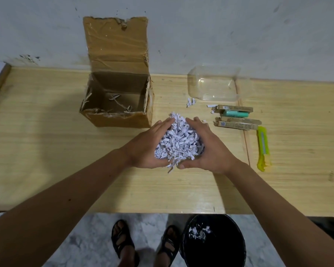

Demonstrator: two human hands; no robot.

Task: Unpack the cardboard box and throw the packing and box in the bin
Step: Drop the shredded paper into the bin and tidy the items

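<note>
An open cardboard box (121, 120) stands on the wooden table (46, 151) near the wall, its lid flap up and only a few paper shreds left inside. My left hand (145, 145) and my right hand (212, 149) cup a heap of white shredded paper (178, 141) between them, just above the table's middle. A black bin (220, 253) sits on the floor below the table's front edge, with a few shreds in it.
A clear plastic container (214, 83) lies at the back right. Next to it are small brown packets (237, 123), a teal tube (237, 113) and a yellow utility knife (263, 149). Loose shreds (191, 102) lie near the container. My sandalled feet (123, 245) stand left of the bin.
</note>
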